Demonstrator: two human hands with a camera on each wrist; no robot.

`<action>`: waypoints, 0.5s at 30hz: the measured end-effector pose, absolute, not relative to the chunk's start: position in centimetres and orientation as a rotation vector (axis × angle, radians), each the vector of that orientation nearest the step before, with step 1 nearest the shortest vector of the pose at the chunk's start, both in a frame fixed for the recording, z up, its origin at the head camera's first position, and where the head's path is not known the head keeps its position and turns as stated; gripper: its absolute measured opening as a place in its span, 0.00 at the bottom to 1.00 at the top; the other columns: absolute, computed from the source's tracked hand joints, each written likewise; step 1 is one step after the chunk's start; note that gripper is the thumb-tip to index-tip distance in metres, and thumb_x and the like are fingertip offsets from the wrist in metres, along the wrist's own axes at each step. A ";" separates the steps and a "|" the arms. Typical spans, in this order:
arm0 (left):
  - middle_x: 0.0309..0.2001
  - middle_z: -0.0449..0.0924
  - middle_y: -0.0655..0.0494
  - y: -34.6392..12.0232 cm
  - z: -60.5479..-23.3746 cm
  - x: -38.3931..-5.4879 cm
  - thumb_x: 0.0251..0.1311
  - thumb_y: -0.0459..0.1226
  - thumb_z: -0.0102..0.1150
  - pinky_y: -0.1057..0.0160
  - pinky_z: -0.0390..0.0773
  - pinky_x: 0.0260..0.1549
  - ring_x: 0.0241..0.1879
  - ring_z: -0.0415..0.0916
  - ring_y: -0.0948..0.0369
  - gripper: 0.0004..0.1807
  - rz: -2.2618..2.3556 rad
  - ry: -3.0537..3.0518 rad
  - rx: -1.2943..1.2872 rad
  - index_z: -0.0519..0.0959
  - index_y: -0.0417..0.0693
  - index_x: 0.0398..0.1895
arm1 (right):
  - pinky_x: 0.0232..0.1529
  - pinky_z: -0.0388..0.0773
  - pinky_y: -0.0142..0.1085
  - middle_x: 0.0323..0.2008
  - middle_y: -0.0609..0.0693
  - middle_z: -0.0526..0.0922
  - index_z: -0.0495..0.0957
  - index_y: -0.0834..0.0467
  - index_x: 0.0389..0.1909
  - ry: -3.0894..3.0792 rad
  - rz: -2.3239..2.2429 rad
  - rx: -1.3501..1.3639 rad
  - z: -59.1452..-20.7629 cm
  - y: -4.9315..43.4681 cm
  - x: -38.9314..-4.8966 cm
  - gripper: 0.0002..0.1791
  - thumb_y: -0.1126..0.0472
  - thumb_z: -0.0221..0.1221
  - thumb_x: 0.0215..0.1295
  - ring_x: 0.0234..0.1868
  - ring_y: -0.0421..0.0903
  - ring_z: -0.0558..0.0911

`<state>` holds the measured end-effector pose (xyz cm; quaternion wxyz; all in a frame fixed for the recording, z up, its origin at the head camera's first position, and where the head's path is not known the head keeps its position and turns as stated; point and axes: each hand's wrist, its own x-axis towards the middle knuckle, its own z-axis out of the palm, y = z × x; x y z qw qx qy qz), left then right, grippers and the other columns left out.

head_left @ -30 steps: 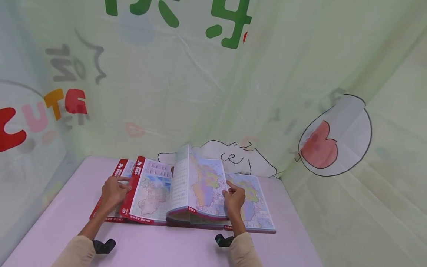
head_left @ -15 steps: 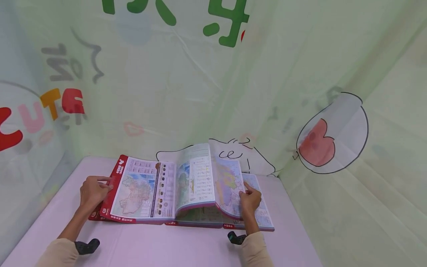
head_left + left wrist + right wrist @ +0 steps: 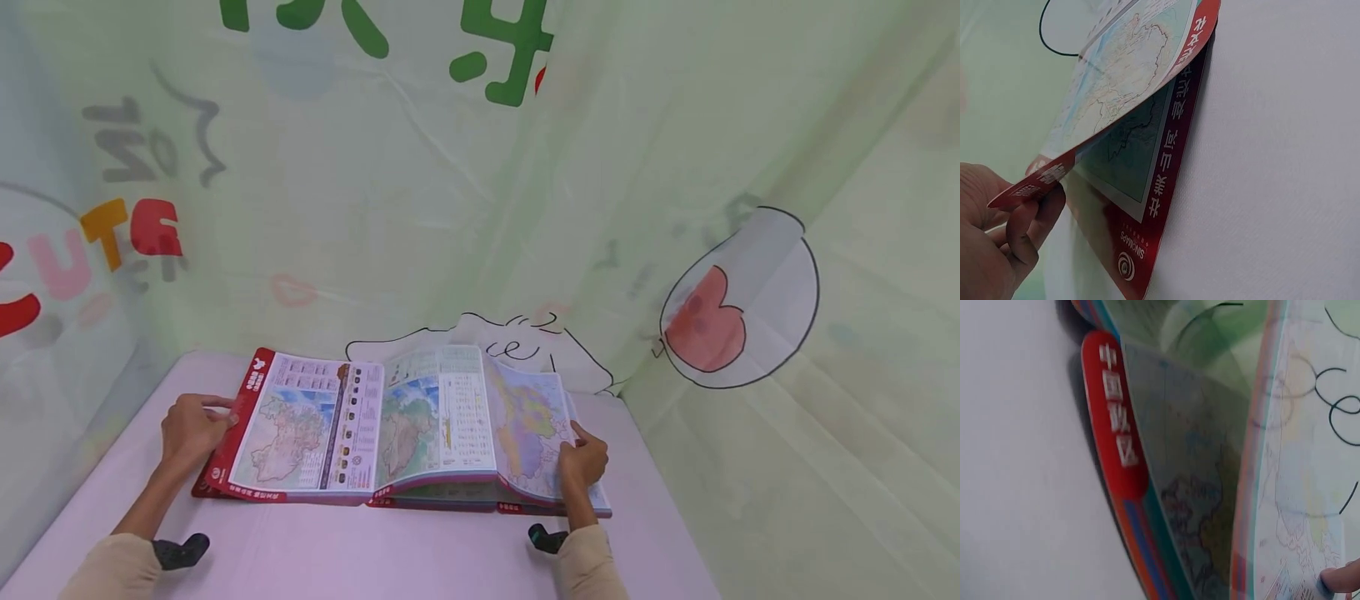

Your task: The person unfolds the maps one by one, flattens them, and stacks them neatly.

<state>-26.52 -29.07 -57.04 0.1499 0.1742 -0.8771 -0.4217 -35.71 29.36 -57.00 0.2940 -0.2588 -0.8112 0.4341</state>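
A glossy fold-out map (image 3: 292, 433) with red borders lies across the table in stacked layers. My left hand (image 3: 191, 429) pinches the red left edge of its upper layer; in the left wrist view, thumb and fingers (image 3: 1038, 215) hold that edge above the lower layer (image 3: 1125, 240). At the other end my right hand (image 3: 585, 460) holds the upper layer's right panel (image 3: 528, 417). The middle panel (image 3: 438, 417) bows up, with a gap beneath it at the front. Close to the right wrist camera, a red label (image 3: 1113, 419) marks the lower layer's edge; only a fingertip (image 3: 1341, 579) shows there.
The table (image 3: 360, 554) has a pale pink cover. Behind it and at both sides hang light green sheets (image 3: 600, 167) with printed letters and drawings. Dark devices (image 3: 180, 552) are strapped at both wrists.
Both hands have moved apart, the left leftward and the right rightward. The map's upper layer has spread out between them, and its raised fold has sunk lower, bringing the middle panel into view.
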 end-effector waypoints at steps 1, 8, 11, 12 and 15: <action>0.48 0.86 0.19 -29.1 -57.0 -26.5 0.71 0.31 0.66 0.59 0.84 0.23 0.38 0.88 0.34 0.22 -1.210 -2.522 0.501 0.80 0.19 0.59 | 0.37 0.67 0.46 0.39 0.69 0.85 0.89 0.61 0.57 -2.158 1.145 -0.686 -57.0 29.5 -35.8 0.28 0.77 0.61 0.55 0.36 0.61 0.78; 0.46 0.86 0.20 -29.2 -57.0 -26.5 0.71 0.32 0.67 0.58 0.84 0.25 0.38 0.88 0.34 0.21 -1.206 -2.518 0.503 0.81 0.19 0.57 | 0.32 0.66 0.46 0.37 0.71 0.88 0.90 0.61 0.56 -2.166 1.066 -0.618 -57.7 31.1 -36.5 0.29 0.77 0.56 0.53 0.34 0.63 0.81; 0.46 0.86 0.20 -29.2 -57.2 -26.6 0.71 0.32 0.67 0.56 0.86 0.26 0.38 0.88 0.34 0.21 -1.210 -2.521 0.513 0.80 0.18 0.57 | 0.31 0.67 0.47 0.37 0.70 0.89 0.91 0.60 0.54 -2.169 1.049 -0.574 -58.6 32.4 -37.6 0.30 0.76 0.55 0.51 0.35 0.62 0.81; 0.46 0.86 0.19 -29.3 -57.3 -26.6 0.71 0.32 0.67 0.56 0.86 0.26 0.38 0.88 0.34 0.21 -1.207 -2.523 0.512 0.80 0.18 0.57 | 0.32 0.68 0.48 0.38 0.70 0.89 0.91 0.61 0.54 -2.173 1.042 -0.568 -58.8 32.8 -38.0 0.30 0.76 0.54 0.51 0.36 0.62 0.81; 0.47 0.85 0.19 -29.4 -57.6 -26.8 0.71 0.31 0.67 0.56 0.86 0.25 0.37 0.87 0.34 0.21 -1.207 -2.523 0.510 0.80 0.18 0.56 | 0.35 0.69 0.50 0.41 0.70 0.89 0.90 0.62 0.55 -2.182 1.042 -0.566 -59.3 33.8 -38.9 0.29 0.76 0.54 0.52 0.38 0.63 0.82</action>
